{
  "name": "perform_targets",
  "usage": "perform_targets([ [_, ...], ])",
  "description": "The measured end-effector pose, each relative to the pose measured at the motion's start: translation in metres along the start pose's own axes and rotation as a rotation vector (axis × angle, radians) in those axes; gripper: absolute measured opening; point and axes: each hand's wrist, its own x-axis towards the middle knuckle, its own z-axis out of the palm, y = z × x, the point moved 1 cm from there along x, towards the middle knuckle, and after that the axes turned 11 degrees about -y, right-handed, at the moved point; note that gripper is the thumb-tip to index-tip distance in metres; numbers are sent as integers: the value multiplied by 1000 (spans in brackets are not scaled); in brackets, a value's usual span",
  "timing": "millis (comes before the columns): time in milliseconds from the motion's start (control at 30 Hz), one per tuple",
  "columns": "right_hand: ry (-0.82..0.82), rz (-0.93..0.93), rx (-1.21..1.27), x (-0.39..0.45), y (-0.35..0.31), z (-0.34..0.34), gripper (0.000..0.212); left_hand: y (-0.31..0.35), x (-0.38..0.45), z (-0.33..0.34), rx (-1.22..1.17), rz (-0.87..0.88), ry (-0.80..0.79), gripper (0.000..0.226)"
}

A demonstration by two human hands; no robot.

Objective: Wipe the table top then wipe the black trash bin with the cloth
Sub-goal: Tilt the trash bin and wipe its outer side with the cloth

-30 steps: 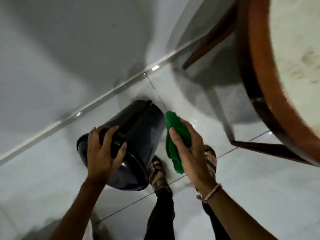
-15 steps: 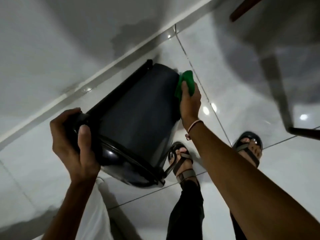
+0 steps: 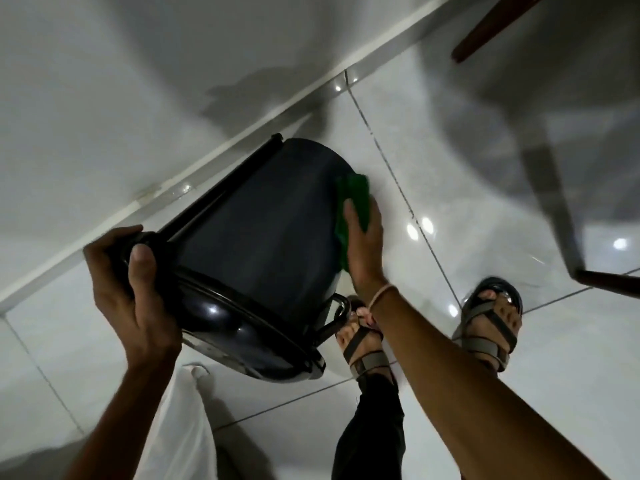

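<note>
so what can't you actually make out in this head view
- Table top: cut off by the upper right edge; only table legs show.
- Black trash bin: far side and base face away.
- Green cloth: partly under the right hand.
- Bin lid: partly under the left hand.

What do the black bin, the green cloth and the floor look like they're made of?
Black bin: smooth, slightly glossy body, probably plastic or painted metal; the lid rim shows sharp highlights.
Green cloth: soft fabric, matte, bunched under the right hand.
Floor: glossy glazed tile, with grout lines and mirrored lights.
</note>
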Motion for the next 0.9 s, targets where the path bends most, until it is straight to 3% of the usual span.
perform_targets([
  [67,213,323,474,22,8,-4,48,5,-5,0,-4,-3,8,16],
  [100,242,387,538,23,10,-6,45,6,-6,0,-8,-14,-5,18],
  [167,166,358,404,8,6,-3,42,11,-6,-1,-20,-43,-6,20],
  [200,118,252,261,-7,-2,1,41,14,-4,2,-31,-49,-4,19],
  [267,-90,-210,-205,-47,-20,16,39,23,-4,8,-42,-44,-33,22],
  [333,-450,-699,-643,-75,-26,32,42,28,-3,10,-30,3,-104,31],
  [367,-598,-807,-781,-73,-27,34,44,29,-4,10,-8,28,-150,36],
  [400,-632,-808,-862,-62,-28,31,44,30,-5,10,22,57,-194,40],
  [467,-419,-608,-898,-22,-35,17,42,32,-9,9,75,128,-234,43],
  [567,10,-66,-572,37,-55,-15,40,44,-18,24,140,241,-278,52],
  [633,99,97,-352,50,-60,-28,31,53,-24,36,203,338,-279,53],
  [800,-16,-48,-112,-17,-98,-46,21,76,-51,48,136,422,-270,48],
  [900,-236,-209,-360,-73,-117,-47,30,83,-63,55,47,181,-128,56],
])
